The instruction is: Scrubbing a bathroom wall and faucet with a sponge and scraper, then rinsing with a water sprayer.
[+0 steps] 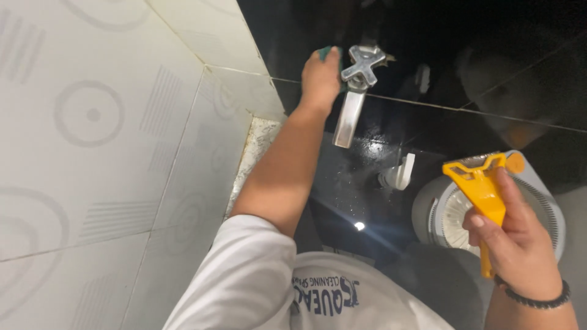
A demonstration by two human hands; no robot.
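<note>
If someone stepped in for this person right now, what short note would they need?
Left hand: presses a green cloth against the wall beside the metal tap, closed on it.
Right hand: grips a yellow squeegee, held up off any surface.
Black tiles under the tap are wet, with droplets.
A grey-and-white bucket stands below.
Done: tap area wetted. Left: squeegee not yet on the tiles.

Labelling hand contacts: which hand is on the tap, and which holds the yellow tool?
The left hand is up at the chrome tap on the black wall, a green cloth under it. The right hand holds the yellow scraper by its handle, away from the tap.
</note>
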